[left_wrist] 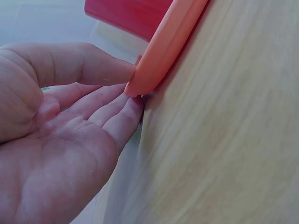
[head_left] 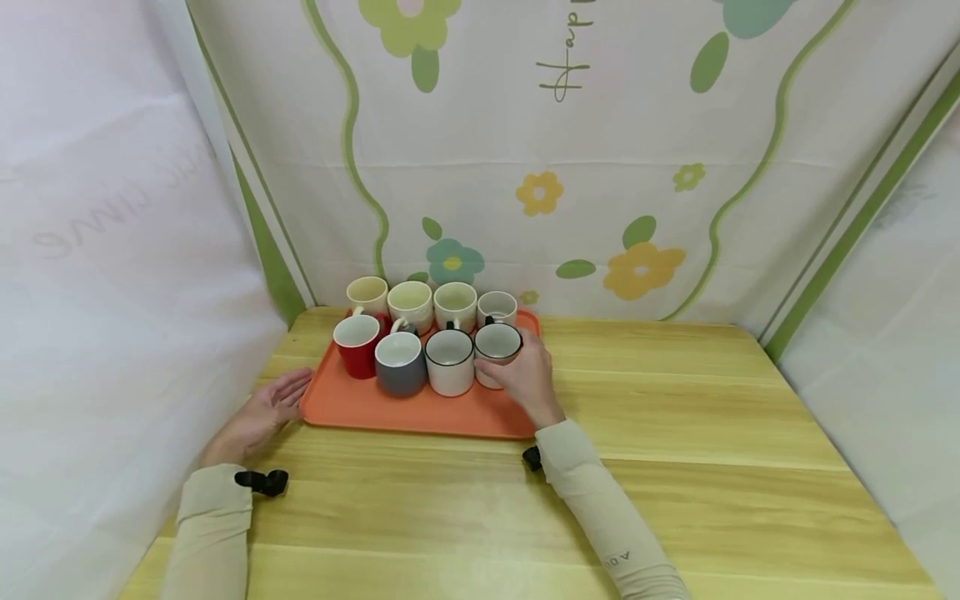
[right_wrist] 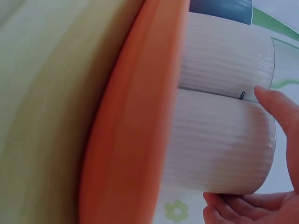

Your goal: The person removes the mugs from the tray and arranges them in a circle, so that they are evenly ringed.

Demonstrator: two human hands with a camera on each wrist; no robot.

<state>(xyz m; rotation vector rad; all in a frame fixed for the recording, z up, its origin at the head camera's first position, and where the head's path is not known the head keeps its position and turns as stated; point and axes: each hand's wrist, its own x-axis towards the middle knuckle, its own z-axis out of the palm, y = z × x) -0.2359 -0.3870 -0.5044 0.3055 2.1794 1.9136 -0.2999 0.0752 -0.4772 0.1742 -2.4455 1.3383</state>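
My right hand [head_left: 531,377] grips the white ribbed mug with a dark rim [head_left: 498,342] at the front right of an orange tray [head_left: 420,415]. Its thumb lies toward the near side, and the other fingers [right_wrist: 243,207] reach round the opposite side. Beside that mug stands a matching white mug [head_left: 450,373], then a grey mug [head_left: 401,375] and a red mug [head_left: 358,354]. At the tray's left edge my left hand [head_left: 262,417] pinches the rim, thumb [left_wrist: 105,69] against the edge and fingertips beneath it.
Behind the front row stand several pale mugs, among them a cream mug [head_left: 411,310] and a smaller white mug [head_left: 497,310]. The tray is on a wooden table [head_left: 675,433] near its back edge. Flower-printed curtains [head_left: 480,125] hang behind and at both sides.
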